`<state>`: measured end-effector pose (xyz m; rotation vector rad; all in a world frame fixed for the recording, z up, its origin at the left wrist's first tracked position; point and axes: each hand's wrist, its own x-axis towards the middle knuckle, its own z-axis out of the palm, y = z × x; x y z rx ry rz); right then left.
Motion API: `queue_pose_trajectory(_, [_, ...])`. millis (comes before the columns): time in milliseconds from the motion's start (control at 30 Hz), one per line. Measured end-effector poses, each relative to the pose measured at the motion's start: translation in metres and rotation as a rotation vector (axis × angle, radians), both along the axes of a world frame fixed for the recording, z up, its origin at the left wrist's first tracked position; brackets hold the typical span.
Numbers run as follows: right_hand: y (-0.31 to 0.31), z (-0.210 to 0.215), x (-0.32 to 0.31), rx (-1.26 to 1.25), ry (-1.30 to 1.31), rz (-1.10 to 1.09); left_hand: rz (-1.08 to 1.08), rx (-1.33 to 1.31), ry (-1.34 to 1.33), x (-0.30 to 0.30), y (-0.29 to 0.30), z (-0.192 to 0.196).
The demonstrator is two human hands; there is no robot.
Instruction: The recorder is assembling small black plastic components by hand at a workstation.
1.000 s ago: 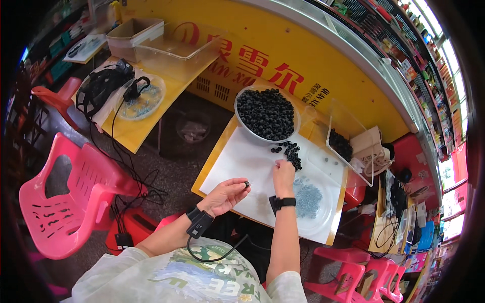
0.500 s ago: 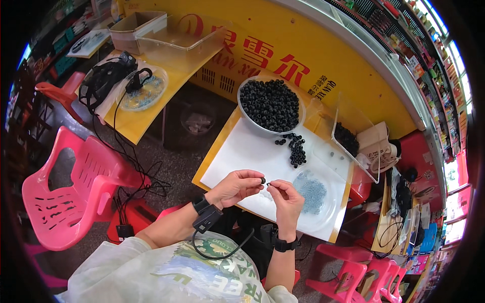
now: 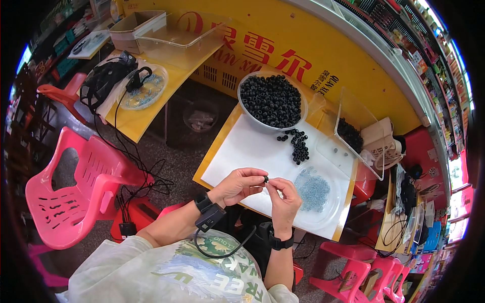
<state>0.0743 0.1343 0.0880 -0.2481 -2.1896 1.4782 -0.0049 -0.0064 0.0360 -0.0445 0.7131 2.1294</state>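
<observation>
While both hands meet above the white sheet (image 3: 252,151), left hand (image 3: 237,186) pinches 1 black bead (image 3: 265,179); right hand (image 3: 284,198) closes fingertips beside it, apparently steadying it. Bead bowl (image 3: 272,101) sits beyond the sheet, within reach.

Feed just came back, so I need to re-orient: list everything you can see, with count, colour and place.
bead: one, black, pinched between both hands
bowl: one, full of black beads, table's far side
loose beads: small pile, black, on white sheet
plate: one, clear, holding small grey parts, right of hands
bin: one, clear, black beads inside, table's right edge
chair: one, pink, left
left hand: holds bead
right hand: at bead
</observation>
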Motion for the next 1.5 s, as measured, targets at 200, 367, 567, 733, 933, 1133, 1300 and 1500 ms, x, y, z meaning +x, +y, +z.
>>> queue_pose_trajectory(200, [0.006, -0.014, 0.003, -0.112, -0.055, 0.053, -0.074, 0.011, 0.003, -0.001, -0.001, 0.002])
queue_pose_trajectory(367, [0.014, 0.004, 0.004, -0.037, -0.134, 0.19, -0.198, 0.056, 0.021, -0.005, -0.006, 0.006])
queue_pose_trajectory(567, [0.015, 0.004, 0.011, 0.078, -0.094, 0.286, -0.294, 0.087, -0.018, 0.0, -0.008, 0.003])
queue_pose_trajectory(733, [0.012, -0.003, 0.018, 0.075, -0.093, 0.244, -0.31, 0.09, -0.026, 0.007, -0.008, -0.006])
queue_pose_trajectory(933, [0.037, -0.011, 0.016, -0.392, -0.335, 0.383, -0.266, 0.022, -0.135, 0.014, -0.004, -0.01])
queue_pose_trajectory(1133, [0.154, 0.054, -0.03, -0.683, -0.07, 0.211, -0.21, -0.1, -0.115, -0.004, -0.011, -0.001])
queue_pose_trajectory(1300, [0.204, 0.077, -0.062, -0.938, 0.135, 0.068, -0.165, -0.107, 0.087, -0.025, -0.008, 0.018])
queue_pose_trajectory(1500, [0.12, 0.06, -0.075, -0.679, -0.267, 0.259, 0.099, -0.403, 0.591, -0.077, -0.004, 0.037])
